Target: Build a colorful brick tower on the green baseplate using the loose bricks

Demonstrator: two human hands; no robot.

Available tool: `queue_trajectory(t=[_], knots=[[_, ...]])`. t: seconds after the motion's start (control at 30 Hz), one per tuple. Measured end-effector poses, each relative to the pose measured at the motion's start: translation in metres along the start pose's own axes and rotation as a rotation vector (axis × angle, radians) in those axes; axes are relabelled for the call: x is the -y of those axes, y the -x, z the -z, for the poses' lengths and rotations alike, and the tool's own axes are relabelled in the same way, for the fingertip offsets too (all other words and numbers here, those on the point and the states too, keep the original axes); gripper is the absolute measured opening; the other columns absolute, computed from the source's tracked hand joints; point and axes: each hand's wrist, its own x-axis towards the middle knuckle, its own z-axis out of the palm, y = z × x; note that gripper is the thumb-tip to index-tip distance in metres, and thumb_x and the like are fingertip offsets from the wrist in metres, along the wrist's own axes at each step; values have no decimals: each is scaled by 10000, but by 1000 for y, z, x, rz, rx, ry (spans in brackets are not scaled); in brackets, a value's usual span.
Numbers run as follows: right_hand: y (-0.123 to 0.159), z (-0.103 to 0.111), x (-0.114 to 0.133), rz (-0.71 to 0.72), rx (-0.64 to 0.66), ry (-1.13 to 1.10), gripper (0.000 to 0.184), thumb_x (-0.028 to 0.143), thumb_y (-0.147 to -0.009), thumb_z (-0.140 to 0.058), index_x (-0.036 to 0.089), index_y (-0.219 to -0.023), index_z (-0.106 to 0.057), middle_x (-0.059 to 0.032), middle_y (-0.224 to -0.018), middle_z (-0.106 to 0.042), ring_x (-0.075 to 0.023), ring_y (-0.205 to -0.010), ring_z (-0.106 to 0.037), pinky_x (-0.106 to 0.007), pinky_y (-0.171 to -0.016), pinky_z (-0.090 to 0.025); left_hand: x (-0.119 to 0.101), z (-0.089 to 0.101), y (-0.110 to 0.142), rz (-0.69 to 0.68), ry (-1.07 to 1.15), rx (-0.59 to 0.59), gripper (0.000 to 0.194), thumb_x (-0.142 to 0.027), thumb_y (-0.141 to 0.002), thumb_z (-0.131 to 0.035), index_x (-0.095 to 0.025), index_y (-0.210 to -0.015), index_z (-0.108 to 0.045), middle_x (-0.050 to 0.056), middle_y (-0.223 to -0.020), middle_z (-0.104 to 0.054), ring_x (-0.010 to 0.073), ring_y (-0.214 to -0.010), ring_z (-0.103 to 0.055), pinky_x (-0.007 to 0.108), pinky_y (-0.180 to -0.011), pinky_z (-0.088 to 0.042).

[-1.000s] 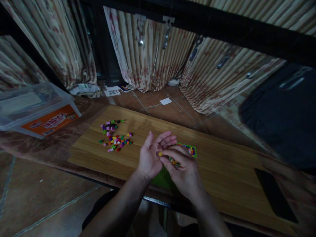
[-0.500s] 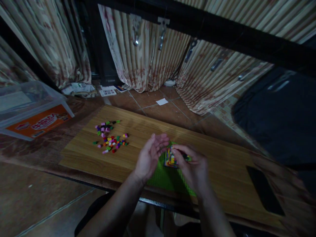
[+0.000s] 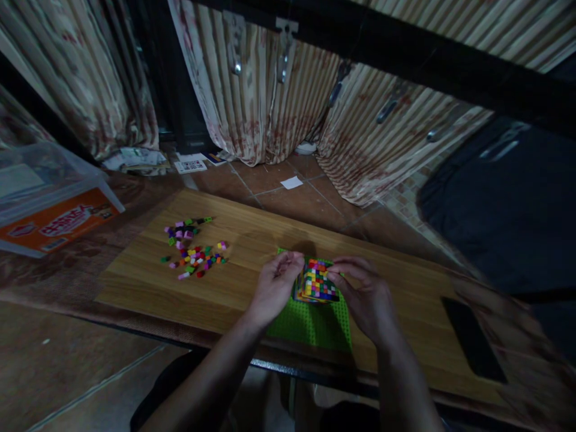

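Note:
A block (image 3: pixel 317 281) built of many small coloured toy bricks stands on a green studded baseplate (image 3: pixel 310 324). At its left side is my left hand (image 3: pixel 275 285), fingers curled in and fingertips close to the thumb by the block's upper left edge. Whether anything lies between those fingertips is hidden. My right hand (image 3: pixel 366 294) is at the block's upper right edge, with thumb and forefinger pinched together. Anything in that pinch is too small to make out. Red, yellow, white, orange, blue and green bricks show on the block's top.
Loose toy bricks (image 3: pixel 198 258) lie scattered on the left of the wooden board (image 3: pixel 243 240). A dark flat slab (image 3: pixel 473 339) rests at the right end. Beyond the left end stands a clear plastic bin (image 3: pixel 58 198) with an orange label. Curtains (image 3: pixel 265 102) hang behind.
My left hand has gone from spread fingers to curled ones beside the block. My right hand has drawn back to the right, uncovering the block's top. The view has shifted slightly.

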Motion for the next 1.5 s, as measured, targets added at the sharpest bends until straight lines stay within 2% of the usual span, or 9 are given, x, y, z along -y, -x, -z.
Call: queue_trajectory(t=[0.2, 0.33, 0.53, 0.93, 1.07, 1.23, 1.3, 1.4, 1.5], knots=[[-1, -8, -6, -67, -11, -78, 105, 323, -792, -655, 244, -781, -723, -59, -1053, -639, -221, -1006, -592, -427, -925, -435, 3, -4, -1, 4, 44, 10, 190, -327, -772, -656, -169, -867, -701, 54, -912, -700, 178, -880, -628, 313, -874, -453], [-2, -16, -9, -239, -58, -314, 101, 310, -726, -711, 210, -736, -701, -55, -1057, -645, -221, -1002, -611, -408, -905, -452, 5, -4, 0, 6, 44, 31, 218, -326, -774, -663, -179, -925, -716, 61, -971, -704, 180, -892, -628, 316, -876, -454], [-4, -19, -3, -510, -18, -625, 303, 350, -621, -789, 201, -868, -695, -18, -818, -712, -163, -704, -643, -314, -669, -520, 6, -3, 0, 21, 24, 74, 254, -327, -802, -630, -186, -997, -711, 56, -961, -713, 176, -861, -631, 311, -836, -473], [-3, -22, 0, -543, -19, -631, 324, 366, -615, -783, 180, -869, -708, -35, -803, -734, -171, -659, -657, -315, -623, -539, 4, -4, 2, 48, 29, 77, 244, -311, -791, -644, -180, -987, -705, 57, -994, -717, 183, -916, -638, 323, -881, -470], [-5, -13, -2, -469, -2, -601, 315, 367, -668, -752, 193, -928, -713, -60, -917, -741, -199, -783, -685, -346, -720, -544, 2, 1, 1, 38, 27, 25, 254, -332, -780, -657, -172, -971, -705, 70, -1013, -713, 192, -954, -635, 327, -920, -447], [-8, 2, 14, -308, -417, -393, 251, 373, -729, -705, 193, -903, -722, -69, -942, -735, -220, -908, -673, -404, -852, -513, 1, 13, 5, 54, 112, -61, 230, -352, -744, -683, -165, -877, -704, 74, -964, -713, 188, -911, -632, 338, -927, -434], [-6, 0, 30, -247, -494, -328, 247, 373, -745, -698, 195, -914, -721, -66, -938, -729, -214, -893, -670, -400, -848, -513, 3, 22, 8, 66, 125, -77, 237, -360, -739, -676, -166, -872, -700, 65, -919, -709, 182, -860, -629, 338, -886, -450], [-2, -16, 56, -141, -345, -331, 241, 376, -786, -662, 227, -971, -704, -50, -973, -714, -188, -865, -666, -345, -788, -528, 6, 41, 14, 41, 105, -136, 214, -346, -741, -655, -171, -859, -690, 50, -882, -695, 173, -819, -618, 322, -825, -466], [1, -48, 78, -48, 3, -297, 282, 388, -815, -615, 242, -1051, -665, -46, -974, -700, -180, -819, -662, -331, -732, -537, 6, 69, 22, -14, 12, -279, 140, -284, -736, -633, -171, -814, -661, 42, -800, -669, 167, -759, -603, 315, -773, -474]])
